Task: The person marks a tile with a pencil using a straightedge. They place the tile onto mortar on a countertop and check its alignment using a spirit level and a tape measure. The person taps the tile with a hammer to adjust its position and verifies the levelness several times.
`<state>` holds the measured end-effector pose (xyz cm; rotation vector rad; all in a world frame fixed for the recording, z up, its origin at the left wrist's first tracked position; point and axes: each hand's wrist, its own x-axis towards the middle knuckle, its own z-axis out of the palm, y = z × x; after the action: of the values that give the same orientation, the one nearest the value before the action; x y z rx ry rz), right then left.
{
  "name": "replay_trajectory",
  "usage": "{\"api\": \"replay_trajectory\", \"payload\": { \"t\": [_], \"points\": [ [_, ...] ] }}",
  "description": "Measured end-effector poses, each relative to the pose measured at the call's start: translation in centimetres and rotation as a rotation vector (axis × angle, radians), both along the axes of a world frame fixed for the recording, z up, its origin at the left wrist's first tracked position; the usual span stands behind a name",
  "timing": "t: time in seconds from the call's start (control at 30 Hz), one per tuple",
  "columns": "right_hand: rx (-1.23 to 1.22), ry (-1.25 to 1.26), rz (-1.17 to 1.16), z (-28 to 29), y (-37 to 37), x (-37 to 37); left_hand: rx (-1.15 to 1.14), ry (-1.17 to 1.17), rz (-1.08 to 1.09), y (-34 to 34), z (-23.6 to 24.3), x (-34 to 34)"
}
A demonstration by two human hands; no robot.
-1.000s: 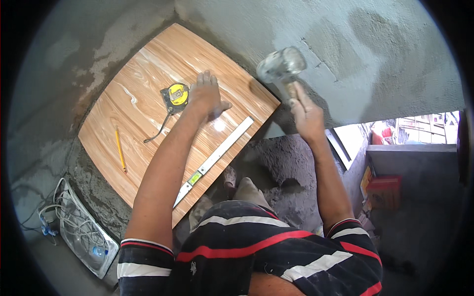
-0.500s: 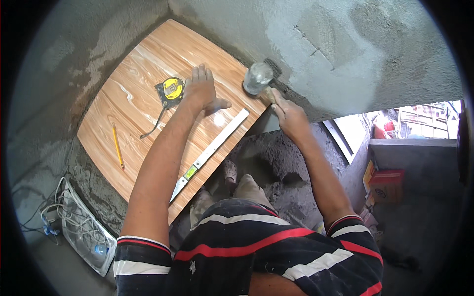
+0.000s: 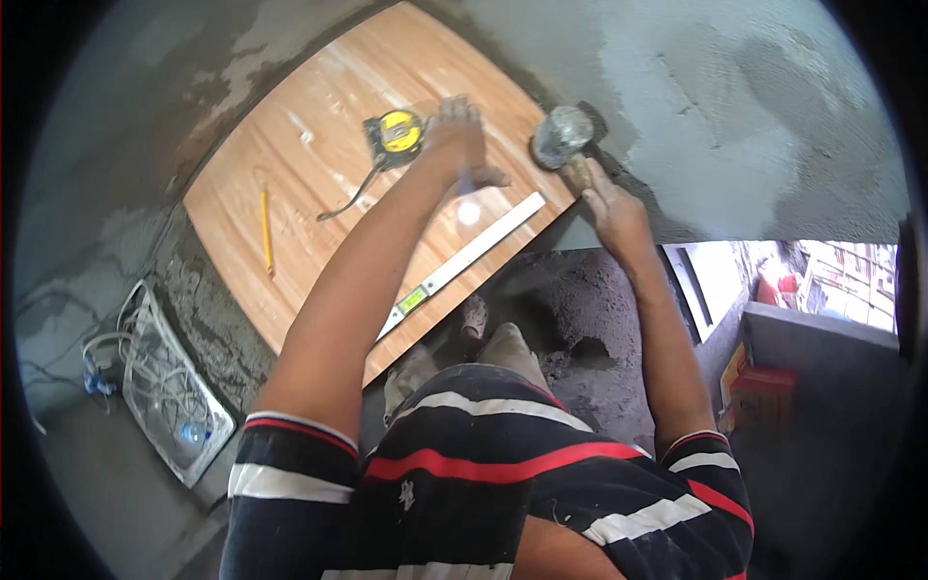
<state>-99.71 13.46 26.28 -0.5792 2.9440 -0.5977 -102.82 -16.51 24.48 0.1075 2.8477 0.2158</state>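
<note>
A large glossy tile point(image 3: 333, 116) with a wood pattern lies in the corner between two rough plastered walls. My left hand point(image 3: 456, 143) rests flat on it, fingers spread, beside a yellow and black tape measure point(image 3: 399, 131). My right hand point(image 3: 621, 215) grips the handle of a mallet point(image 3: 563, 135). Its grey, mortar-smeared head is over the tile's right corner, by the wall; whether it touches cannot be made out. A spirit level point(image 3: 474, 251) with a green vial lies along the near edge, its lower end hidden by my left forearm. A yellow pencil point(image 3: 267, 232) lies on the left part.
At the lower left, a dusty tray point(image 3: 208, 454) holds tangled cables and a small bottle point(image 3: 194, 432). Rough mortared ground point(image 3: 609, 309) extends below the tile, around my feet. A red-topped box point(image 3: 764, 382) stands right, by a low grey wall point(image 3: 822, 333).
The whole view has shifted, so the tile and the things on it appear higher and farther right. My left hand remains flat on the tile; the mallet stays by the right corner.
</note>
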Motion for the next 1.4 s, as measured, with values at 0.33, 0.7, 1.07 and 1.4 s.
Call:
{"api": "replay_trajectory", "payload": {
  "t": [0.33,0.7,1.07,1.4],
  "points": [
    [-0.036,0.024,0.001,-0.6,-0.2,-0.2,0.025,-0.079,-0.013,-0.7,1.2,0.5],
    [-0.063,-0.012,-0.006,0.9,-0.4,0.5,0.402,0.027,-0.120,-5.9,7.9,6.9],
    [-0.209,0.071,-0.067,0.8,1.0,1.4,0.561,0.132,0.365,-18.9,12.4,21.3],
    [-0.604,-0.081,-0.273,-1.6,5.4,9.5,0.827,0.365,1.094,-21.9,9.5,43.2]
  ]
}}
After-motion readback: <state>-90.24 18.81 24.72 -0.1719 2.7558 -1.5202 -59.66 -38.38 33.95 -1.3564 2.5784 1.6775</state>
